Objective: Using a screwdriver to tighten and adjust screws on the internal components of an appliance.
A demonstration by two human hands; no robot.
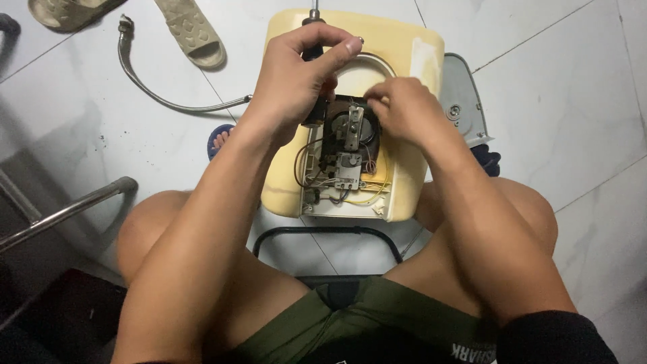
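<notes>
Over an opened cream appliance housing, two hands work.
Left hand grips a screwdriver; right hand pinches at the exposed motor.

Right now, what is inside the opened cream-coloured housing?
Inside the cream housing sit a metal motor assembly, a small switch block and yellow, black and white wires. The left hand, gripping a screwdriver, and the right hand cover the upper part.
</notes>
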